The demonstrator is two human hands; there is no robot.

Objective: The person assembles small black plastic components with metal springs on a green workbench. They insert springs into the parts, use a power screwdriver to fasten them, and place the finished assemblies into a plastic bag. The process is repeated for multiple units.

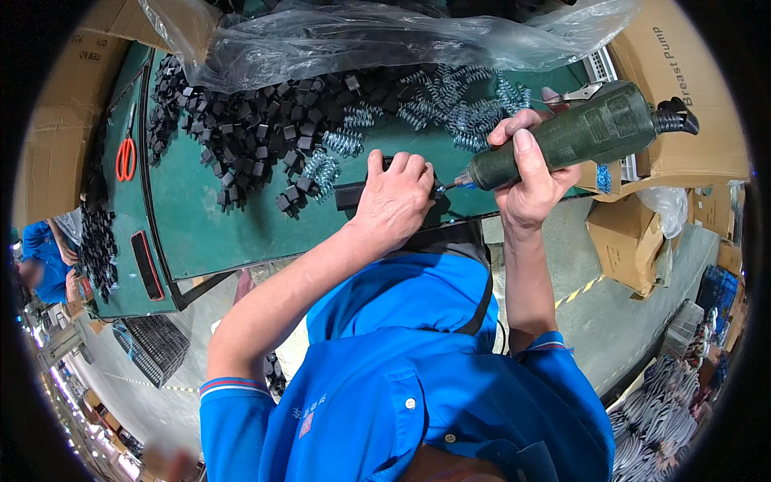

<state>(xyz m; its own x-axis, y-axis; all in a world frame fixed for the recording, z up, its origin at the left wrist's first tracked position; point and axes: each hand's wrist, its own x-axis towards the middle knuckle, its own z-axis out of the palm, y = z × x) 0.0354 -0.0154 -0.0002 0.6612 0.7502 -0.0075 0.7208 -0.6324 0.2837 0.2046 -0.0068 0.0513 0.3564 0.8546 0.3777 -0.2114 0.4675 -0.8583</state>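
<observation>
My right hand (536,181) is wrapped round a dark green electric screwdriver (574,135), held nearly level with its tip pointing left. A pair of metal-bladed scissors or snips (583,92) shows just beyond that hand; whether the fingers touch it is unclear. On the green table (241,233), my left hand (393,197) grips a black block-shaped part (350,195), mostly covered by the fingers. The screwdriver tip meets the part's right side, close to my left fingers. Just beyond lie loose coil springs (458,112) and a heap of small black blocks (253,132).
Clear plastic sheeting (385,44) drapes across the table's far side. Cardboard boxes stand left (64,128) and right (683,72). Orange-handled scissors (126,159) and a red-edged black phone-shaped object (147,265) lie at left. A black basket (152,347) and a person (48,257) are farther left.
</observation>
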